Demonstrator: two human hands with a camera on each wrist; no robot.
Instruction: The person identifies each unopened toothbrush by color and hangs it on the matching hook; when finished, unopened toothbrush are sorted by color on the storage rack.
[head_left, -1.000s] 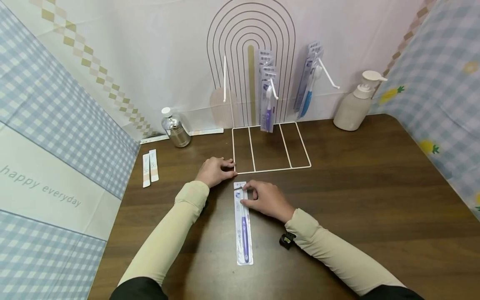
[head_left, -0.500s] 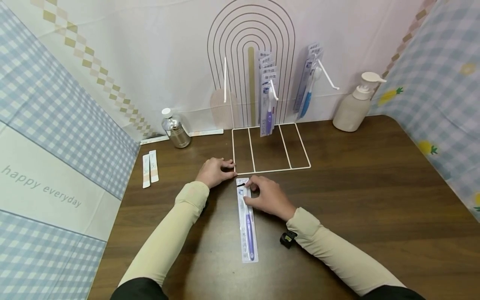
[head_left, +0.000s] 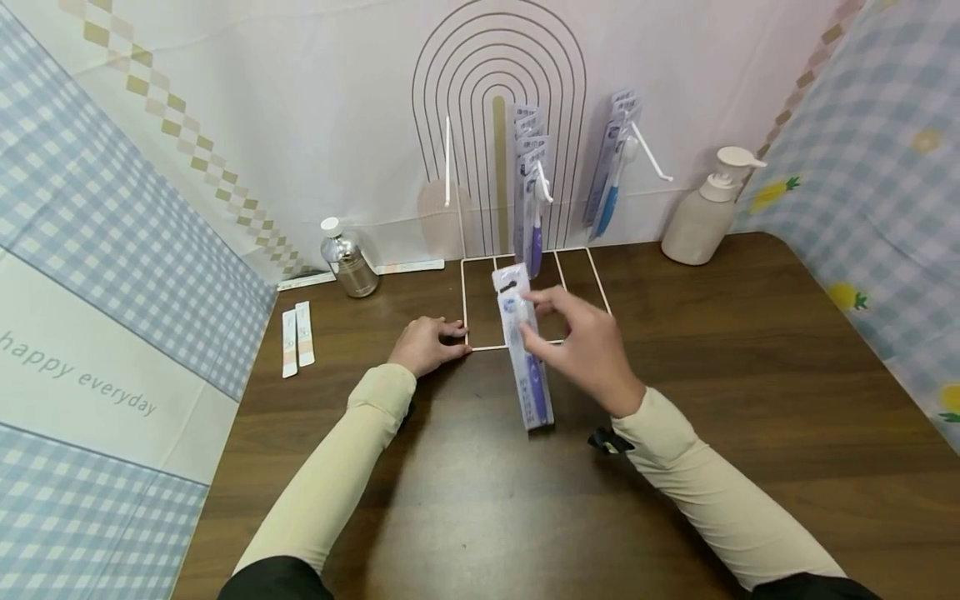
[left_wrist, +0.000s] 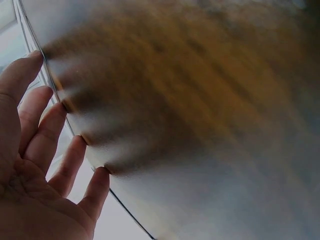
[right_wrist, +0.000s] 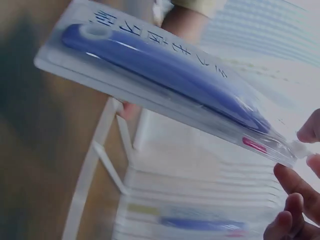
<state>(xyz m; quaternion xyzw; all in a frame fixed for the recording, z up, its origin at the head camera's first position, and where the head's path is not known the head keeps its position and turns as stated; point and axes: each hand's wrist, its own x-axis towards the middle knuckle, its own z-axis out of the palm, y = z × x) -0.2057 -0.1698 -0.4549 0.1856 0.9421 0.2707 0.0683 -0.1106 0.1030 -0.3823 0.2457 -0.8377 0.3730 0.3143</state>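
My right hand [head_left: 588, 354] pinches a packaged toothbrush [head_left: 537, 392] with a purple handle, near the upper end of its blister pack. The pack is lifted and tilted in front of the white wire rack [head_left: 464, 304]. Its handle end looms large in the right wrist view, where the handle [right_wrist: 165, 75] appears blue-violet. My left hand [head_left: 423, 346] rests at the rack's front left corner, with fingertips [left_wrist: 102, 172] down on the tabletop in the left wrist view. Several packaged toothbrushes [head_left: 535, 221] hang on the middle hook, purple in front. More packs [head_left: 611, 196] hang on the right hook, a blue one foremost.
The left hook [head_left: 447, 167] is a bare white rod. A clear bottle [head_left: 351, 262] with a white cap stands back left, near two paper strips [head_left: 296, 342]. A white pump bottle [head_left: 699, 223] stands back right. Patterned cloth [head_left: 360, 108] hangs behind the brown table [head_left: 735, 358].
My right hand has raised the packaged toothbrush off the table and carried it forward and slightly right. My left hand stays at the rack's corner.
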